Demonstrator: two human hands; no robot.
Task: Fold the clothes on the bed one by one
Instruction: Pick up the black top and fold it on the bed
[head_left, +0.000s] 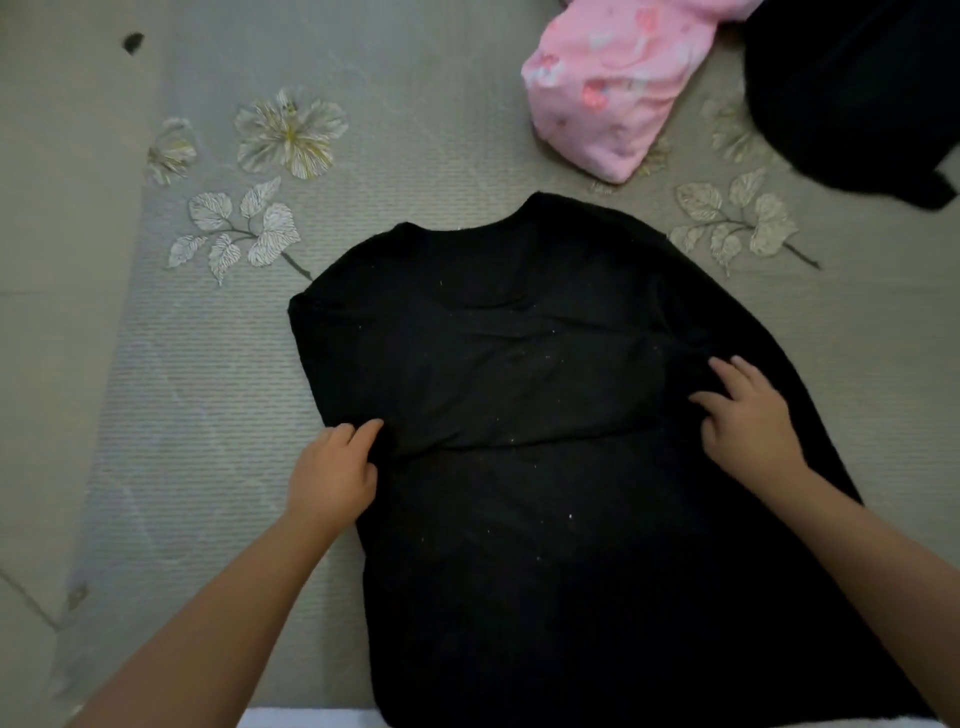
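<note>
— Head view, and the black top (545, 415) lies spread flat in the middle of the bedspread (208, 415), neckline pointing away from the person. Where are the hands?

— Left hand (332, 473) is at the top's left edge, thumb and fingers pinching a bit of cloth there. Right hand (743, 415) sits on the top's right side, fingers curled down into the fabric, gripping a ridge of it, I'd say.

— So how far along?

— Early on this one, by my reckoning. A crease runs across the top between the two hands, so a fold may be starting, but it is far from a tidy packet. Beyond the neckline, up and to the right, a pink bundle (618, 88) looks already folded. Further right of that, another dark garment (852, 93) lies heaped, seemingly waiting its turn.

— Anything you can't make out?

— Plenty. The top is so black its sleeves and layers blur together; I can't tell where the sleeves lie. Its hem runs off the bottom edge. The dark heap is cut off at the corner, the pink bundle at the top.
</note>
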